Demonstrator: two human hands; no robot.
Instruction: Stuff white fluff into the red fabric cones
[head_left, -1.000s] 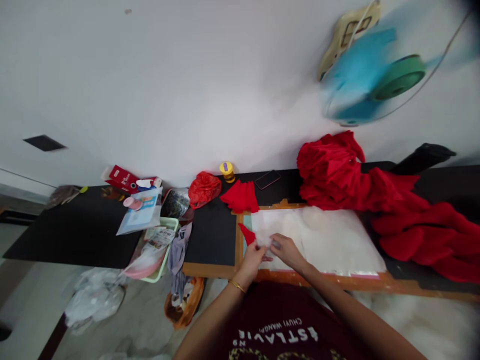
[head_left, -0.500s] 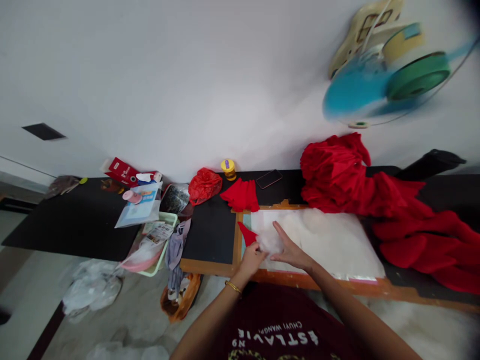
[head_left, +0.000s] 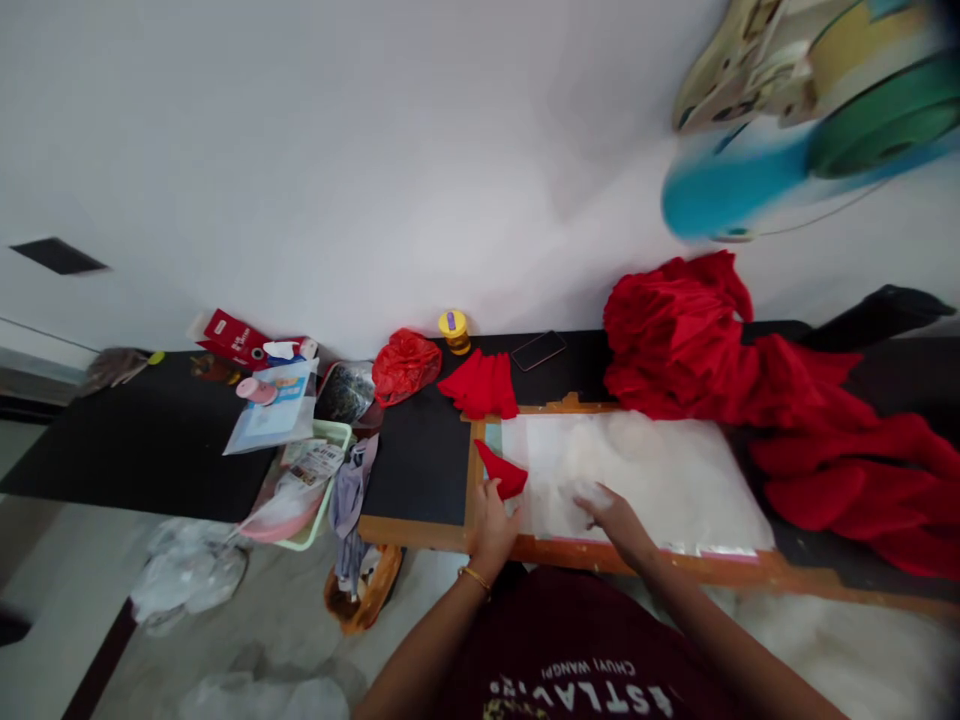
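A small pointed red cloth piece [head_left: 504, 472] is gripped at its lower edge by my left hand [head_left: 495, 522], above the left end of the white sheet [head_left: 534, 440]. Over the sheet, my right hand [head_left: 611, 515] has its fingers closed around a wisp of white stuffing [head_left: 592, 494]. A broad pile of white stuffing [head_left: 660, 480] covers the middle and right of the sheet. Just beyond my left hand lies a small stack of red cloth pieces [head_left: 484, 385].
A large red cloth heap [head_left: 675, 340] lies at the back right. Behind the sheet are a phone [head_left: 538, 350], a yellow-lidded jar [head_left: 454, 330] and a red plastic bag [head_left: 406, 366]. A green basket [head_left: 330, 500] stands left. A blurred blue fan [head_left: 735, 185] hangs upper right.
My right hand has moved right and down, away from my left hand. The white tuft between the hands is gone from there, and more of the small red piece shows.
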